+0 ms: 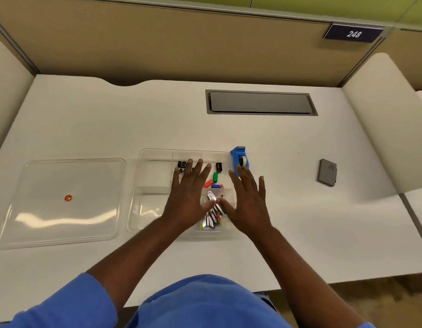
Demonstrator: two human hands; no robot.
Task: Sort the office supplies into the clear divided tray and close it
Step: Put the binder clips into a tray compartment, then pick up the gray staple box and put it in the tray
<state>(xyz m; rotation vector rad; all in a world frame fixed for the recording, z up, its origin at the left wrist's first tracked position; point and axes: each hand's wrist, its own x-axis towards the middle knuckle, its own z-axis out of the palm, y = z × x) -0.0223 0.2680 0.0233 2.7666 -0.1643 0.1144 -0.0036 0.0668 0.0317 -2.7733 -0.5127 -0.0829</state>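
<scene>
**Both hands spread flat over the open tray**

The clear divided tray (pixel 155 185) sits in the middle of the white desk (pixel 87 119), uncovered, and both hands are over its right half. The left hand (pixel 188 192) lies palm down with its fingers (pixel 197 167) spread and straight, gripping nothing — the fingertips reach the far compartments, right beside a black binder clip (pixel 182 164). The right hand (pixel 248 200) is just as open, fingers fanned out, palm down over the tray's right edge, with its fingertips at the base of the blue tape dispenser (pixel 239 158), which stands on the desk touching or just beside the tray's far right corner; I cannot tell whether the fingertips touch it.

Between the two hands the sorted things show through. A small black piece (pixel 218 167) lies in a far compartment, and below it sit a green clip (pixel 215 177), an orange clip (pixel 208 183) and a blue one (pixel 216 186), close together. Nearer the person, in the gap between the thumbs, a heap of silver and coloured clips (pixel 212 214) fills a near compartment, partly hidden by both hands.

The tray's left compartments look bare. The clear lid (pixel 39 185) lies flat on the desk just left of the tray, apart from it, with a small orange sticker (pixel 68 198) on it. Well off to the right, a grey square pad (pixel 327 172) rests on the desk alone.
</scene>
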